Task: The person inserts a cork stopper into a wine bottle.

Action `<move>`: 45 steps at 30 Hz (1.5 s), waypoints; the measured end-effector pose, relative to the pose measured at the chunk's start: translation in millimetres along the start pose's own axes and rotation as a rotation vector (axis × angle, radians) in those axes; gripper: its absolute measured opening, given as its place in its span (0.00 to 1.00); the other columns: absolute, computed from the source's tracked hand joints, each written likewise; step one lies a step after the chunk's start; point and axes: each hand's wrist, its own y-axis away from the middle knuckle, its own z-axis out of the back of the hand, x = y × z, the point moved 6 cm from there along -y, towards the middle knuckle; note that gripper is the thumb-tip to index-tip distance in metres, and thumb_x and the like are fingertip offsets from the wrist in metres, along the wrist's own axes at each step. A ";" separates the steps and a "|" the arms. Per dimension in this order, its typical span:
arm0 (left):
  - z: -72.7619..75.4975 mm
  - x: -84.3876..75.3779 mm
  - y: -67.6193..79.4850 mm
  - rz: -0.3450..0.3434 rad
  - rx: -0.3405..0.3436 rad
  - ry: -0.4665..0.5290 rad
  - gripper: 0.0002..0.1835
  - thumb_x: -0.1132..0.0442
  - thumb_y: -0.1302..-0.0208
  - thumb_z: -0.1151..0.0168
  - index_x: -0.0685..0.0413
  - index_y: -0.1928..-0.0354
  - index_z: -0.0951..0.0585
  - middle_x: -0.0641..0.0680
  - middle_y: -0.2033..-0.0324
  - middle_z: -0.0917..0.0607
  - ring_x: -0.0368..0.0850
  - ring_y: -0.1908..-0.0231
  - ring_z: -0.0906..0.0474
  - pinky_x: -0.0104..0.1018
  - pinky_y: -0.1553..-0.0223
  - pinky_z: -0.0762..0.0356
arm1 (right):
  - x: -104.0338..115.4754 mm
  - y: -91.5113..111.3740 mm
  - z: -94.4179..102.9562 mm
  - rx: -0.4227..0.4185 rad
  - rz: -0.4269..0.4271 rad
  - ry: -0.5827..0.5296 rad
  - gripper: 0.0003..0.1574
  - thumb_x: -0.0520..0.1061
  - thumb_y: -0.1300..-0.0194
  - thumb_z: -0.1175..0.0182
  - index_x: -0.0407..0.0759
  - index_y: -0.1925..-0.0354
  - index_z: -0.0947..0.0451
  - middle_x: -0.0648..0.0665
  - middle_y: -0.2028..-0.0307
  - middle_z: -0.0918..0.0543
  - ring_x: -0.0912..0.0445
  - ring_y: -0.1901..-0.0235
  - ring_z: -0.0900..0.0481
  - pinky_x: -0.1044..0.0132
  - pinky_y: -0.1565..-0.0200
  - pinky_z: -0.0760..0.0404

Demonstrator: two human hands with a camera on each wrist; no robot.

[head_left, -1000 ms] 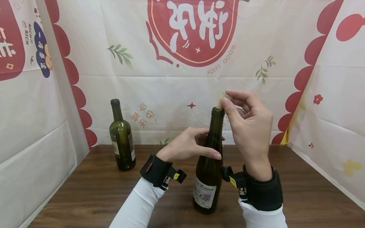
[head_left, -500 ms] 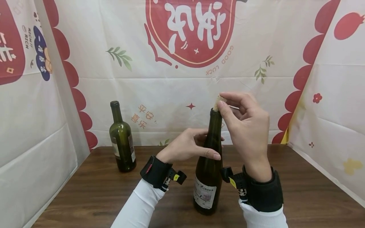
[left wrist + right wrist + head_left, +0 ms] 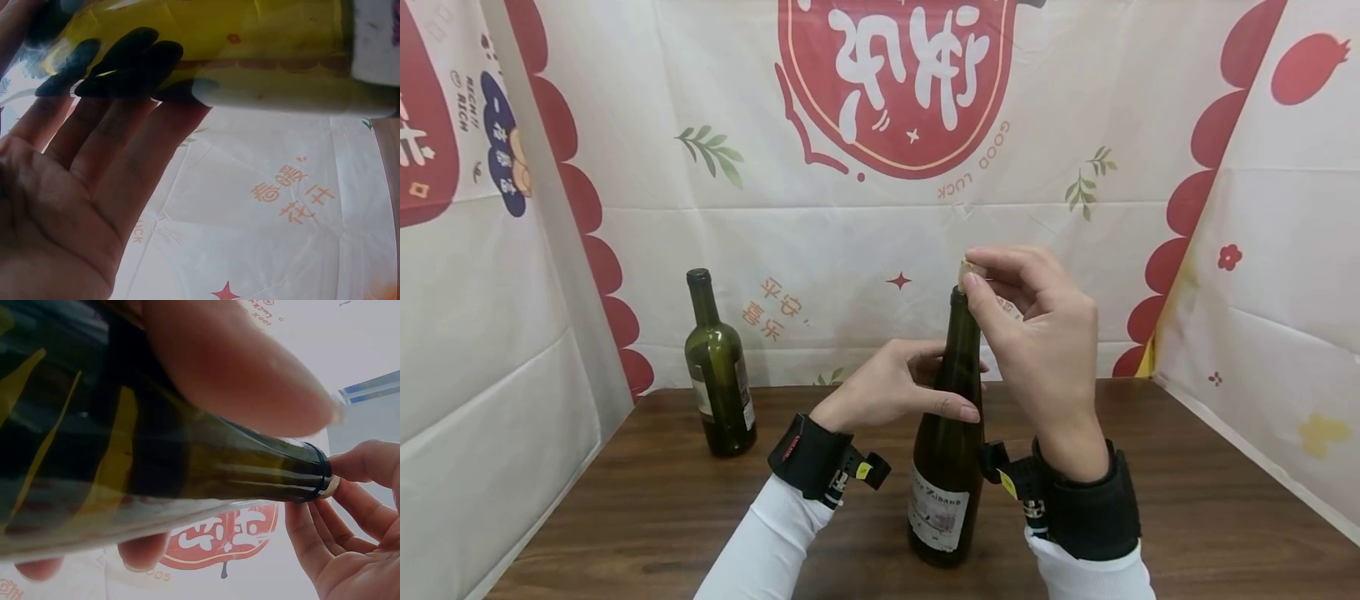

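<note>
A green glass wine bottle (image 3: 946, 450) with a pale label stands upright on the table. My left hand (image 3: 898, 387) grips it below the neck, thumb across the front and fingers behind. In the left wrist view those fingers (image 3: 125, 147) reach behind the glass. At the mouth, my right hand (image 3: 1037, 333) pinches a cork (image 3: 967, 271) between thumb and fingertips. In the right wrist view the cork (image 3: 332, 486) shows partly at the bottle's rim, next to the right hand (image 3: 350, 531); how deep it sits I cannot tell.
A second green wine bottle (image 3: 720, 375), with no cork visible in its mouth, stands at the back left of the brown wooden table (image 3: 647, 508). A printed white cloth (image 3: 850, 242) hangs behind the table and along both sides.
My right hand has moved slightly left and down with the cork, which has gone from tilted over the mouth to upright at it. The left hand keeps its grip on the bottle.
</note>
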 end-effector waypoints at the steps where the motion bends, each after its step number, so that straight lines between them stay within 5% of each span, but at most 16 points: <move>1: -0.3 0.4 0.1 0.001 -0.001 0.004 0.24 0.67 0.33 0.25 0.48 0.36 0.16 0.46 0.48 0.10 0.46 0.49 0.13 0.44 0.45 0.16 | -0.1 0.3 -0.1 0.001 -0.002 0.000 0.16 0.31 0.30 0.32 0.32 0.45 0.13 0.43 0.51 0.14 0.54 0.54 0.15 0.68 0.43 0.18; 20: -0.9 1.2 0.5 0.010 -0.002 0.020 0.23 0.67 0.33 0.25 0.47 0.37 0.16 0.47 0.49 0.10 0.47 0.49 0.13 0.44 0.46 0.16 | -1.6 0.2 -1.3 0.012 -0.007 -0.011 0.16 0.32 0.29 0.33 0.32 0.44 0.14 0.43 0.51 0.15 0.54 0.52 0.15 0.67 0.42 0.19; 26: -3.5 3.9 0.1 0.029 0.005 0.046 0.23 0.65 0.33 0.25 0.49 0.37 0.16 0.48 0.49 0.10 0.47 0.49 0.13 0.44 0.45 0.16 | -17.2 2.1 -3.0 0.004 -0.196 -0.222 0.19 0.45 0.20 0.39 0.35 0.39 0.18 0.41 0.47 0.13 0.48 0.48 0.15 0.62 0.40 0.19; 32: -4.9 7.3 -0.1 0.046 0.023 0.071 0.23 0.67 0.32 0.26 0.52 0.36 0.17 0.48 0.49 0.09 0.46 0.47 0.13 0.43 0.43 0.17 | -37.0 2.7 -18.1 0.122 -0.416 -0.502 0.31 0.60 0.16 0.51 0.36 0.37 0.22 0.37 0.51 0.12 0.42 0.53 0.14 0.59 0.44 0.15; 39: -4.7 8.1 -1.6 0.037 0.042 0.059 0.24 0.67 0.31 0.27 0.52 0.34 0.17 0.51 0.45 0.11 0.45 0.45 0.14 0.42 0.41 0.19 | -47.5 4.3 -32.5 0.225 -0.517 -0.615 0.41 0.68 0.17 0.59 0.35 0.40 0.23 0.42 0.63 0.12 0.47 0.64 0.15 0.54 0.53 0.14; 45: -1.2 9.3 -0.3 0.088 0.020 -0.007 0.18 0.63 0.31 0.26 0.56 0.41 0.15 0.48 0.52 0.10 0.43 0.50 0.15 0.39 0.43 0.19 | -48.9 8.8 -43.7 0.274 -0.569 -0.682 0.44 0.73 0.19 0.60 0.37 0.47 0.20 0.45 0.72 0.16 0.51 0.76 0.20 0.58 0.68 0.16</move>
